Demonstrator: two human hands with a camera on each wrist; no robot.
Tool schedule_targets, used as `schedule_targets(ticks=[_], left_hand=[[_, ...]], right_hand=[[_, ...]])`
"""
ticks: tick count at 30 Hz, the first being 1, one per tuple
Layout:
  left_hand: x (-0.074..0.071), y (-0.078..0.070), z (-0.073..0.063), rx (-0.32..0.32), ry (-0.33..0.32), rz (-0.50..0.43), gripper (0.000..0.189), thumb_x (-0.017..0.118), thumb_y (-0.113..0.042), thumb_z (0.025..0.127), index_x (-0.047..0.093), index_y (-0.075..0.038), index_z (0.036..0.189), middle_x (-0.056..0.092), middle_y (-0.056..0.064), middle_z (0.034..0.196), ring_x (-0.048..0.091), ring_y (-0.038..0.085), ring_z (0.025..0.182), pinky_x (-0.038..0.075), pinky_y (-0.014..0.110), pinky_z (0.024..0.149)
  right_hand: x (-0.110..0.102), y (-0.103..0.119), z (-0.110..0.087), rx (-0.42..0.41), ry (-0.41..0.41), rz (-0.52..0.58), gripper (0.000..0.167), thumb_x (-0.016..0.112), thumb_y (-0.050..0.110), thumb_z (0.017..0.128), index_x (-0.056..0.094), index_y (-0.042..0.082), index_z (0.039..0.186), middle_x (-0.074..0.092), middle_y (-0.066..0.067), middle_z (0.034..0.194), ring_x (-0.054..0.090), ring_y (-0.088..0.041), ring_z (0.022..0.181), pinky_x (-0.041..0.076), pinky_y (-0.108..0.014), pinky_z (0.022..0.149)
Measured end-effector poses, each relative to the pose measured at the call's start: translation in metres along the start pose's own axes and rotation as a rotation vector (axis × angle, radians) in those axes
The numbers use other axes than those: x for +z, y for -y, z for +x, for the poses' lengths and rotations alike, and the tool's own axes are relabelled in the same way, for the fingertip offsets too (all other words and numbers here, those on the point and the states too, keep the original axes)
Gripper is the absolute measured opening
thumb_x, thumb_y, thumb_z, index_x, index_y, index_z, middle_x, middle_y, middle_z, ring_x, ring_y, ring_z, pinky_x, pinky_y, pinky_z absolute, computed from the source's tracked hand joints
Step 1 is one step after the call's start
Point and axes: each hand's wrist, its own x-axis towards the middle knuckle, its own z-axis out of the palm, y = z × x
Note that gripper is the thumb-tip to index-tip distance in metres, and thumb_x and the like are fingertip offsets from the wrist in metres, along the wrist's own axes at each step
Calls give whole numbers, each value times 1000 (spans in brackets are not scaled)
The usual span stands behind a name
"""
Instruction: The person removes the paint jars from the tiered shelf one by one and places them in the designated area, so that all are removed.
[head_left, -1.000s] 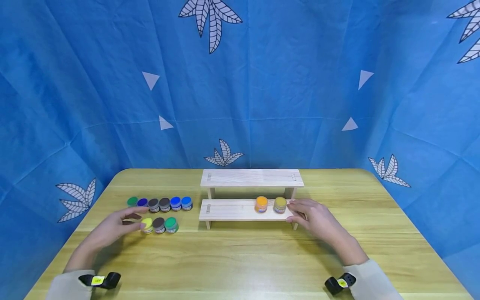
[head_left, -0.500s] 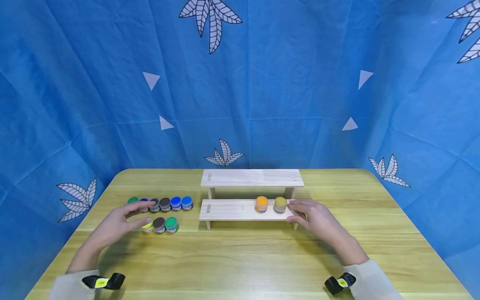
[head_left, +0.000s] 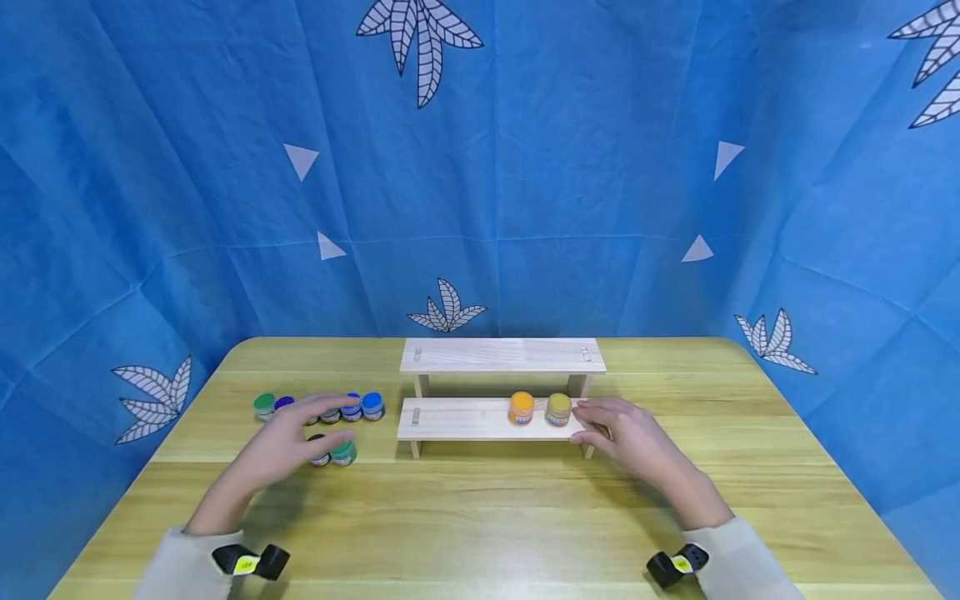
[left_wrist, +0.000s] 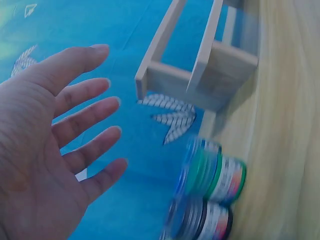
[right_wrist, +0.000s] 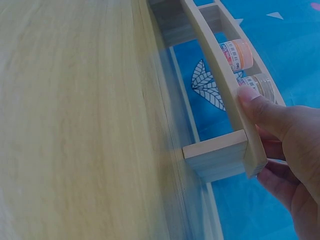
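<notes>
My left hand [head_left: 285,446] hovers over the paint jars at the left, fingers spread and thumb out, with nothing in it. Under its thumb are a green-lidded jar [head_left: 343,453] and a dark-lidded jar [left_wrist: 215,220]; the hand hides the front row's yellow jar. A back row shows a green jar [head_left: 264,405], a purple lid and blue jars [head_left: 372,407], partly covered by the fingers. My right hand [head_left: 630,433] grips the right end of the two-tier wooden rack [head_left: 457,419], thumb on the lower shelf's front edge. On that shelf stand an orange jar [head_left: 521,408] and an olive-yellow jar [head_left: 558,409].
The rack's upper shelf [head_left: 502,356] rises behind the lower one, near the table's back edge. A blue patterned cloth [head_left: 495,167] hangs behind and at both sides of the wooden table [head_left: 480,517]. Each wrist wears a small black camera.
My left hand has moved right from beside the yellow jar, across the front row toward the green jar, its fingers opening wider. My right hand and the rack have stayed in place.
</notes>
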Motion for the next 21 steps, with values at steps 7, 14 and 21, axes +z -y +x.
schedule_targets(ticks=[7, 14, 21], left_hand=[[16, -19, 15, 51, 5, 3, 47, 69, -39, 91, 61, -19, 133, 59, 5, 134, 53, 32, 124, 46, 56, 97], [34, -41, 35, 112, 18, 40, 48, 69, -39, 92, 61, -17, 133, 58, 8, 135, 52, 34, 125, 44, 56, 98], [50, -59, 53, 179, 41, 41, 46, 68, -41, 92, 63, -17, 131, 58, 8, 135, 50, 33, 127, 42, 56, 102]], right_hand=[[0, 0, -1, -3, 4, 1, 47, 77, 36, 82, 71, 6, 118, 68, -9, 119, 63, -31, 111, 50, -49, 93], [1, -1, -1, -3, 4, 4, 48, 77, 36, 83, 71, 5, 119, 68, -10, 119, 63, -31, 111, 50, -49, 93], [0, -2, 1, -12, 6, 3, 48, 77, 35, 83, 71, 5, 119, 68, -11, 119, 62, -31, 112, 50, -49, 93]])
